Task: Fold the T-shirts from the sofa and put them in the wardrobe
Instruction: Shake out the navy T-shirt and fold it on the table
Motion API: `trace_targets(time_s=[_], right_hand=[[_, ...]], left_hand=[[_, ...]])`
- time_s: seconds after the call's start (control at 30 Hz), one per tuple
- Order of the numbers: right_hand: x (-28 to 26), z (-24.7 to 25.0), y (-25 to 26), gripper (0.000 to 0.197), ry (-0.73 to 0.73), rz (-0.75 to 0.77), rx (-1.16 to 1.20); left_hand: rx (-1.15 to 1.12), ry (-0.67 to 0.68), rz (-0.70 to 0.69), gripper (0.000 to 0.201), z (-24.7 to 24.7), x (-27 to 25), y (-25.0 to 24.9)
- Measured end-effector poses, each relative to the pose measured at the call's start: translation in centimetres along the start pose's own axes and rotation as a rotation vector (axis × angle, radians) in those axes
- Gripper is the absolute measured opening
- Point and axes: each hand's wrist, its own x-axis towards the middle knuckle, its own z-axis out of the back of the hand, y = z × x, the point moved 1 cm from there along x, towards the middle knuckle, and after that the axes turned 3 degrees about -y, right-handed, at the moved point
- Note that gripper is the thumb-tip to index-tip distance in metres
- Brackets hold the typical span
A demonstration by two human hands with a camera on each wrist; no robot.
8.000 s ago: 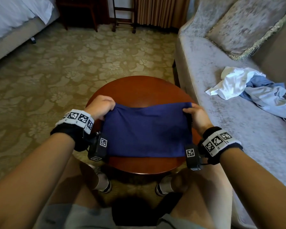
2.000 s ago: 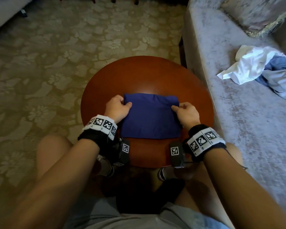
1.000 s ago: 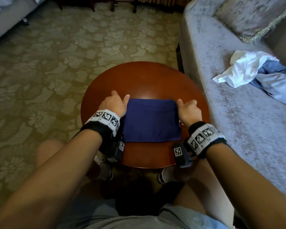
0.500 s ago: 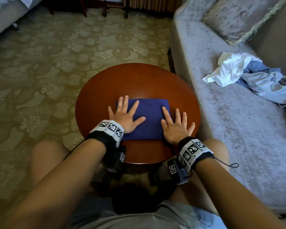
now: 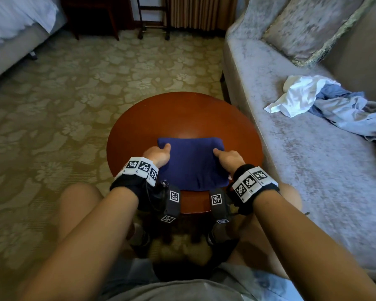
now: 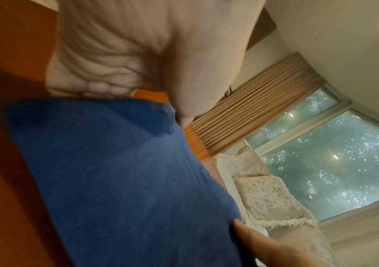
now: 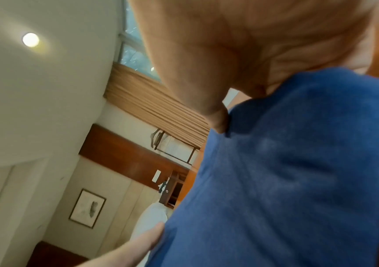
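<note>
The folded navy T-shirt (image 5: pixel 193 164) lies on the near half of the round wooden table (image 5: pixel 182 114), a compact rectangle with its near edge close to the table's rim. The left hand (image 5: pixel 157 156) grips the shirt's left edge, thumb on top of the cloth and fingers tucked under it. The right hand (image 5: pixel 228 160) grips the right edge the same way, thumb lying over the fabric. In the left wrist view the left thumb (image 6: pixel 197 86) presses down on the blue cloth with orange tabletop just beyond it; the right wrist view shows the right thumb (image 7: pixel 216 115) pinching a fold.

To the right stands a grey sofa (image 5: pixel 313 170), where a crumpled white T-shirt (image 5: pixel 297 96) and a pale blue one (image 5: pixel 352 114) lie touching each other, well apart from the table. A cushion (image 5: pixel 308 27) leans at the sofa's far end. Patterned carpet (image 5: pixel 63 105) covers the floor.
</note>
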Motion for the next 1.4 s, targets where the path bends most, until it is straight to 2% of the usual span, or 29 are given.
trace_targets(time_s=[0.17, 0.27, 0.37, 0.53, 0.63, 0.73, 0.9, 1.03, 1.13, 1.27, 1.4], right_hand=[[-1.4, -0.2, -1.0, 0.061, -0.077, 0.079, -0.097], [-2.3, 1.0, -1.3, 0.051, -0.155, 0.182, -0.089], [-3.3, 4.1, -1.9, 0.042, -0.265, 0.189, -0.006], [-5.7, 13.2, -6.0, 0.040, -0.539, 0.038, 0.177], [-9.2, 19.3, -11.2, 0.036, -0.724, -0.100, 0.258], [-15.1, 24.1, -18.3, 0.035, -0.922, -0.277, 0.334], [-27.7, 26.6, -30.4, 0.035, -1.219, -0.565, 0.416], [-34.9, 25.1, -37.4, 0.032, -1.364, -0.727, 0.470], [-36.0, 23.8, -40.9, 0.022, -1.363, -0.814, 0.477], [-33.5, 21.0, -43.9, 0.026, -1.274, -0.896, 0.465], [-31.7, 20.3, -45.0, 0.030, -1.207, -0.961, 0.364]], left_hand=[[0.044, -0.004, -0.074, 0.059, -1.3, -1.5, 0.4], [0.086, -0.077, -0.164, 0.060, -1.8, -2.4, -0.5], [0.094, -0.089, -0.280, 0.061, -2.1, -3.4, -3.6], [0.203, 0.048, -0.589, 0.065, -5.6, -7.4, -14.5], [0.269, 0.197, -0.807, 0.065, -11.3, -12.5, -20.6], [0.340, 0.390, -0.991, 0.065, -18.7, -20.2, -23.7], [0.431, 0.731, -1.221, 0.062, -28.7, -35.4, -21.7], [0.517, 0.898, -1.309, 0.059, -33.8, -43.6, -16.9], [0.567, 0.926, -1.295, 0.057, -36.8, -45.4, -13.9], [0.695, 0.826, -1.272, 0.055, -39.8, -43.7, -11.6], [0.722, 0.768, -1.374, 0.050, -41.4, -42.5, -11.1]])
